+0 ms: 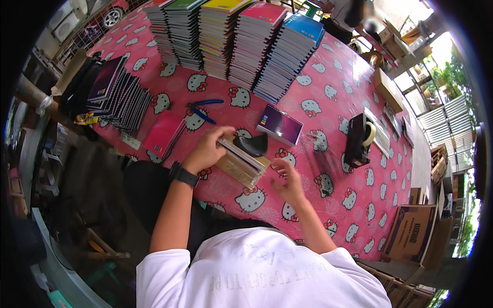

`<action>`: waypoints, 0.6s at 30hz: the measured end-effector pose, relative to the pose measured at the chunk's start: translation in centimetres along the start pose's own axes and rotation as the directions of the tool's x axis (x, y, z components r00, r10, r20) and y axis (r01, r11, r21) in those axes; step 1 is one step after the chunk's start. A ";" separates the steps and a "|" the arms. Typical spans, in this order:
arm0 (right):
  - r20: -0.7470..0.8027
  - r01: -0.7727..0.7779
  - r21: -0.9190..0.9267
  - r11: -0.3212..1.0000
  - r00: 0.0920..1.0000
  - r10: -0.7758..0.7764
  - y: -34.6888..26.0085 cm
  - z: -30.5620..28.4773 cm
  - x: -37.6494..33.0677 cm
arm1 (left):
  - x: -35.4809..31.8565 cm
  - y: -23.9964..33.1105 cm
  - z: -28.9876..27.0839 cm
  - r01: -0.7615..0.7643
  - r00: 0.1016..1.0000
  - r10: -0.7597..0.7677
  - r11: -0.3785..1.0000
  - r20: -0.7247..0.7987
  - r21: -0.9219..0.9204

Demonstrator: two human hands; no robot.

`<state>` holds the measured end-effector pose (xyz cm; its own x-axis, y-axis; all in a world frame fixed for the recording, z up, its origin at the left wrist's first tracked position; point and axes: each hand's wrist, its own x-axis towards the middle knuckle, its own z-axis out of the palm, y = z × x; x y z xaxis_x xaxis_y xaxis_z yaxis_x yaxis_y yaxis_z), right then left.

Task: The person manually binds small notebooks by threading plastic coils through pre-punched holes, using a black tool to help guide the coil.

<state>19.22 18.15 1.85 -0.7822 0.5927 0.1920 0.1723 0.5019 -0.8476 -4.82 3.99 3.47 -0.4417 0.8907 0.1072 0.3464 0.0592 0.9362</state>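
My left hand (208,149), with a black watch on its wrist, grips the upper left end of a tan-backed block of paper (237,169). The block is tilted, and its edge looks shiny, like clear plastic. Just beyond it is a curved black ribbed piece (252,146); I cannot tell if the two are joined. My right hand (288,180) hovers beside the block's right end, fingers apart and holding nothing. A purple spiral notebook (280,124) lies past the block. To the left are a pink spiral notebook (164,134) and blue-handled pliers (203,109).
Tall stacks of spiral notebooks (257,46) line the far side of the pink patterned table (354,205). More dark notebooks (120,100) are piled at left. Loose binding coils (326,159) and a black tape dispenser (358,139) lie right. A cardboard box (411,233) stands at lower right.
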 end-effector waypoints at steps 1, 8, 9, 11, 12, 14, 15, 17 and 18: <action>-0.037 -0.028 -0.087 0.996 0.999 0.025 1.1 -1.5 0.4 | -0.3 -0.1 0.2 0.064 0.993 -0.080 0.982 -0.086 -0.178; -0.203 -0.076 -0.536 0.841 0.978 -0.040 8.9 -5.2 3.2 | -2.7 4.8 8.0 -0.054 0.928 0.262 0.796 -0.263 0.603; -0.156 -0.093 -0.568 0.818 0.988 0.003 8.8 -4.9 3.4 | -2.8 4.6 8.9 -0.059 0.943 0.247 0.783 -0.222 0.619; -0.122 -0.114 -0.589 0.800 0.991 0.051 8.7 -4.3 3.8 | -2.9 3.1 10.2 -0.064 0.966 0.211 0.753 -0.148 0.655; -0.171 -0.137 -0.572 0.809 0.984 0.045 8.5 -4.1 3.9 | -2.8 2.6 10.4 -0.071 0.968 0.215 0.734 -0.132 0.675; -0.268 -0.181 -0.533 0.827 0.963 0.038 8.0 -4.0 3.9 | -2.7 1.7 10.7 -0.087 0.970 0.222 0.695 -0.099 0.714; -0.288 -0.195 -0.530 0.825 0.957 0.042 7.9 -4.1 4.1 | -2.6 1.6 10.8 -0.093 0.968 0.231 0.681 -0.093 0.726; -0.162 -0.235 -0.537 0.810 0.971 0.174 8.9 -4.8 4.5 | -2.7 1.4 10.8 -0.101 0.966 0.239 0.689 -0.094 0.718; -0.099 -0.253 -0.543 0.801 0.966 0.238 9.2 -5.0 4.6 | -2.6 1.6 10.6 -0.106 0.965 0.245 0.692 -0.093 0.714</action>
<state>20.20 28.62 -2.58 -0.6554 0.7546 0.0324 0.6611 0.5939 -0.4584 5.69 6.53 1.08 -0.4189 0.8320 0.3637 0.8775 0.2680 0.3978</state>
